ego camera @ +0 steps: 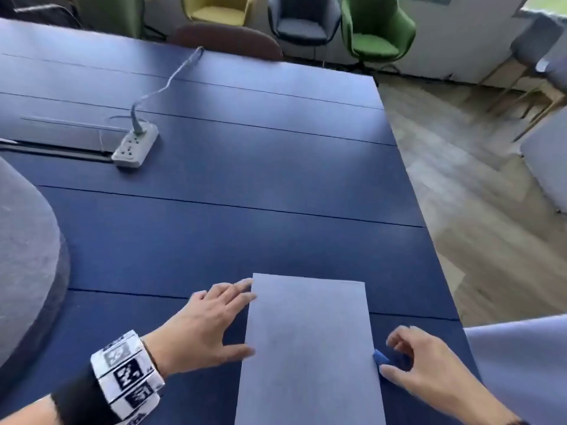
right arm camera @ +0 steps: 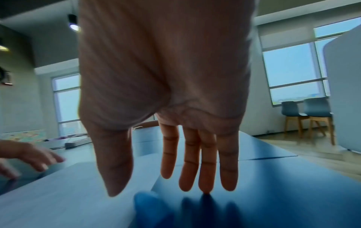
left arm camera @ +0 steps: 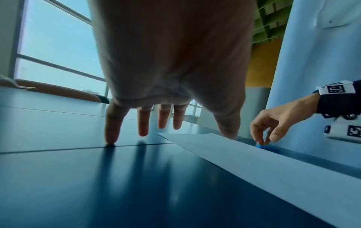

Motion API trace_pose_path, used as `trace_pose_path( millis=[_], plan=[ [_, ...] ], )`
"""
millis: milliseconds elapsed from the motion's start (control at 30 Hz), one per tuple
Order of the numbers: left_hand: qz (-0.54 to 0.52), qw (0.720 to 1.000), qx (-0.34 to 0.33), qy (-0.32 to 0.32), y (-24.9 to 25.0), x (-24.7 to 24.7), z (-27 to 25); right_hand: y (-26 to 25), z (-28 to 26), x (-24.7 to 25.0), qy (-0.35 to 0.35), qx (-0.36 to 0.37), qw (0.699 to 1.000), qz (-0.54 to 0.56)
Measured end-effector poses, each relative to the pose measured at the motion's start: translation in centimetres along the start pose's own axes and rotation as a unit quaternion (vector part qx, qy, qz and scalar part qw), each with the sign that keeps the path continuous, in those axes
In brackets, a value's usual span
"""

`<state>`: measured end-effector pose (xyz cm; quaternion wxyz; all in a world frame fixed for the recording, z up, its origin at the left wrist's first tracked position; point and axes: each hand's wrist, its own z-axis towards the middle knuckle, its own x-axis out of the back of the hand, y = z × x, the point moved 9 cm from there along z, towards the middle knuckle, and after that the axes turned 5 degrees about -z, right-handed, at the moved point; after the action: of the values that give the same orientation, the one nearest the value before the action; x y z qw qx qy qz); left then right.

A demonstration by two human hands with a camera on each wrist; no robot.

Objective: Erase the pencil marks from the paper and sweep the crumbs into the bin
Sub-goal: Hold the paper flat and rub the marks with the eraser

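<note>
A pale sheet of paper lies on the dark blue table near the front edge; any pencil marks on it are too faint to make out. My left hand lies flat with spread fingers at the sheet's left edge, the thumb touching that edge. A small blue eraser sits against the sheet's right edge. My right hand hovers over it with loosely bent fingers; in the left wrist view the thumb and fingers stand apart just above the eraser. No bin or crumbs show.
A white power strip with its cable lies at the far left of the table. A grey chair back rises at the left and a pale one at the right. The table's right edge drops to wooden floor.
</note>
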<state>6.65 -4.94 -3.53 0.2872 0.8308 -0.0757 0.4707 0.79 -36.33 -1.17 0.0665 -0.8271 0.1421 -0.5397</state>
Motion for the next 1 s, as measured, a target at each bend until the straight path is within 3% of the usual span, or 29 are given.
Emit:
trace_pose_path(
  millis=[100,267,633,767,1000],
  plan=[
    [0.071,0.997,0.003,-0.025,0.2,-1.7,0.4,0.0,-0.2,-1.6,-0.02,0.015,0.999,-0.029],
    [0.12,0.992,-0.006,0.036,0.3,-1.8,0.8,0.0,-0.7,-2.4,0.041,0.044,0.995,-0.075],
    [0.085,0.996,0.003,-0.002,0.6,-2.2,0.6,-0.7,-1.4,-1.7,0.11,0.056,0.992,-0.036],
    [0.09,0.996,0.002,0.005,0.4,-2.5,0.4,-3.9,-1.0,-0.3,0.145,0.114,0.983,-0.013],
    [0.129,0.991,0.016,-0.013,0.1,-2.4,1.0,-11.5,3.2,-2.1,0.096,0.197,0.976,0.006]
  ],
)
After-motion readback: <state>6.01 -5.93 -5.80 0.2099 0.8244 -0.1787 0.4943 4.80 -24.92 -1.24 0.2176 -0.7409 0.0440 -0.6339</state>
